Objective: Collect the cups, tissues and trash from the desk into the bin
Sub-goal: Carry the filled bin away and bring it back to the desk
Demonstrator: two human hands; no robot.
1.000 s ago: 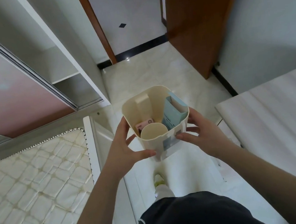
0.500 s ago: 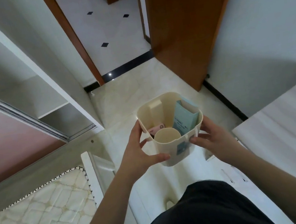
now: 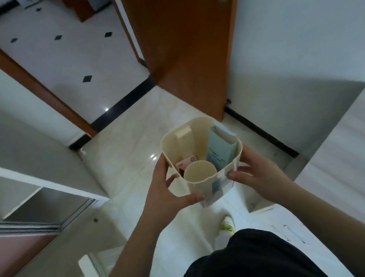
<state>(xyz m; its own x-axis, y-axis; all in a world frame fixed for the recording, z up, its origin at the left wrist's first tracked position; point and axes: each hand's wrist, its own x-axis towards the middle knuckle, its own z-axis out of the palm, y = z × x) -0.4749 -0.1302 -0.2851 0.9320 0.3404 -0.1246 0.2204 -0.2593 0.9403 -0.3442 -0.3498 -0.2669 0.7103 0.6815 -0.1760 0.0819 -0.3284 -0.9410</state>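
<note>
Our left hand [image 3: 165, 194] and right hand [image 3: 257, 176] curl round opposite sides of the cream bin [image 3: 202, 156], carried above the floor. Inside stand a cup [image 3: 199, 171] and blue packet [image 3: 222, 154]. It looks light, stiff, smooth-walled; gripping under the rim seems safest.

Cream bin [image 3: 208, 187] upright, holding cup [image 3: 199, 171], blue packet [image 3: 221, 150].

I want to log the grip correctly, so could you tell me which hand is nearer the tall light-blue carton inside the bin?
Right. The right hand grips the cream plastic bin on the side where the tall light-blue carton leans; the left hand grips the opposite side.
</note>
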